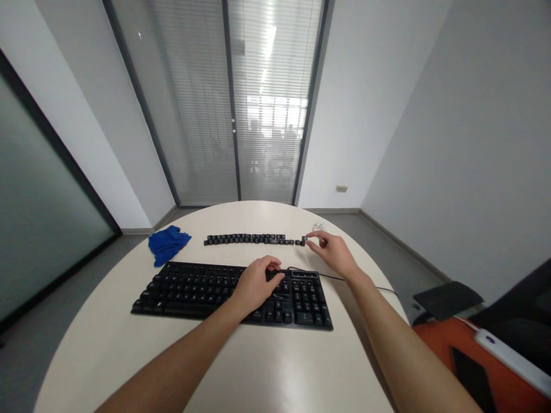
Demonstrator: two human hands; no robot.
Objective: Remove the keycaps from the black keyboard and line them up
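Note:
A black keyboard (pixel 193 289) lies across the round table. Over its right-centre part is my left hand (pixel 256 282), thumb and fingers apart, with nothing seen between them; it hides some keys. Beyond the keyboard stand small black keycaps (pixel 245 238) in a long double row that thins to a single line at the right. At that right end, my right hand (pixel 329 249) has its thumb and index finger on either side of a black keycap (pixel 304 240), touching it.
A crumpled blue cloth (pixel 167 244) lies on the table (pixel 275 367) at the left. Clear plastic (pixel 319 228) sits behind my right hand. A cable (pixel 333 277) runs off the right edge. An orange chair (pixel 447 344) with a white power strip (pixel 512 358) stands right.

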